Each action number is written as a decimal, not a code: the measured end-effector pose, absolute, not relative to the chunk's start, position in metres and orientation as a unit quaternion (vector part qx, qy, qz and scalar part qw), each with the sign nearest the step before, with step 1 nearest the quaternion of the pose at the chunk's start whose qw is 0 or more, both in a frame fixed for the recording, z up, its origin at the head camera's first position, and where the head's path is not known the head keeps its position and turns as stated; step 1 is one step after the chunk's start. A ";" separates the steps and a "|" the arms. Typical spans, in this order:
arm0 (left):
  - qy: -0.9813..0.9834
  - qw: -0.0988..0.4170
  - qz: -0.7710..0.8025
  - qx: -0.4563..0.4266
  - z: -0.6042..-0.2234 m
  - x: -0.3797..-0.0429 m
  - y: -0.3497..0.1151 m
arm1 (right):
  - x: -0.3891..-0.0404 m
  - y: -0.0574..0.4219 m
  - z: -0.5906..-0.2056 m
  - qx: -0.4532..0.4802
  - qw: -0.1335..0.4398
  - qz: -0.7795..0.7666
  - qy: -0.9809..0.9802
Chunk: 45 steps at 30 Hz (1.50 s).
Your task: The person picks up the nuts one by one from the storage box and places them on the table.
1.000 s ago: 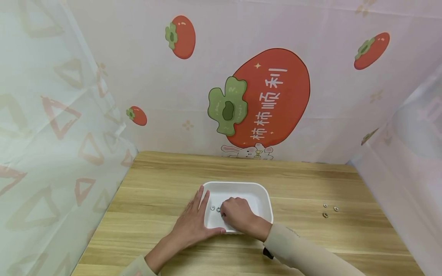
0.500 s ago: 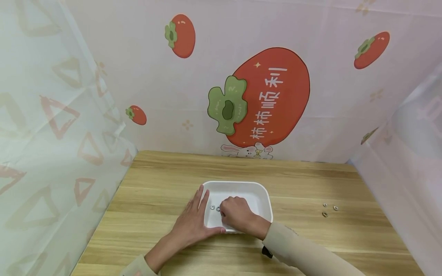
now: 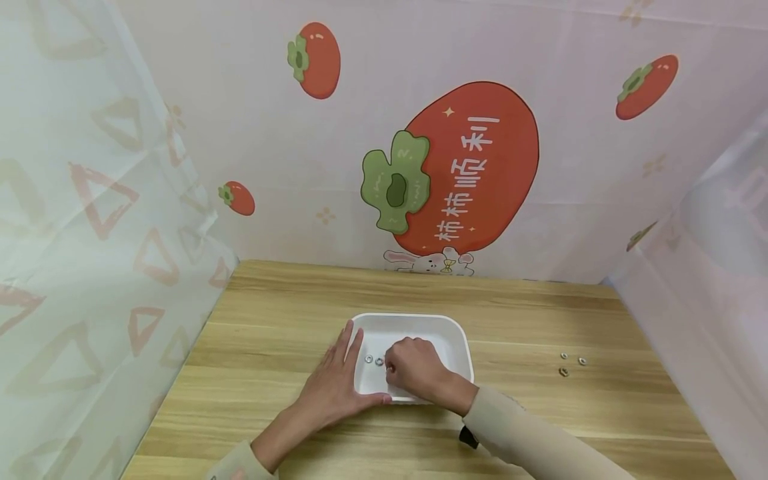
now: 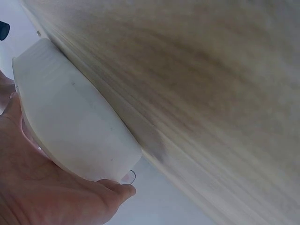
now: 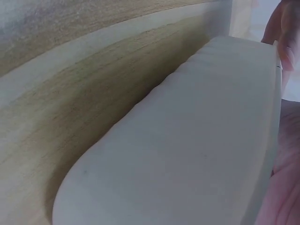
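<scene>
the work looks partway: two nuts point(image 3: 369, 359) lie in the tray point(image 3: 414, 325) between the hands, while three more nuts point(image 3: 564, 372), on the table point(image 3: 288, 313) well to the right of both hands, seem left to deal with. the left hand point(image 3: 333, 387) spans the tray's end, fingers straight and spread; the right hand point(image 3: 417, 365), apart from it, curls inside, and whether it holds anything i can't tell.
</scene>
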<state>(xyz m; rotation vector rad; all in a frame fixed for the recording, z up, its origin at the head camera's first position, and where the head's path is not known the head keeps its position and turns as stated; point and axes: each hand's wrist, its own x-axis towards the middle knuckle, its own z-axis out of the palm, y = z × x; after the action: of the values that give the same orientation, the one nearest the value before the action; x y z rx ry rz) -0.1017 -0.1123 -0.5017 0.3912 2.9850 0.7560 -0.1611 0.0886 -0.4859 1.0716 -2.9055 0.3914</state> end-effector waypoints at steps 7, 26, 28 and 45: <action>0.963 0.013 0.239 0.127 -0.503 -0.103 -0.111 | -0.159 0.097 -0.481 0.331 0.015 0.153 -0.931; 0.964 0.016 0.238 0.119 -0.504 -0.101 -0.111 | -0.154 0.116 -0.469 0.306 0.065 0.207 -0.927; 0.964 0.016 0.239 0.120 -0.504 -0.101 -0.111 | -0.154 0.118 -0.468 0.303 0.072 0.211 -0.926; 0.962 0.014 0.245 0.121 -0.502 -0.101 -0.111 | -0.151 0.128 -0.469 0.270 0.076 0.298 -0.912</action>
<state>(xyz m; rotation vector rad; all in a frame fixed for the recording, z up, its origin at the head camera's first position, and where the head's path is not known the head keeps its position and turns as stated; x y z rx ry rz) -0.1005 -0.1105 -0.5017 0.3752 2.9946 0.7618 -0.1511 0.1277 -0.4688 0.8081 -2.7354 0.8939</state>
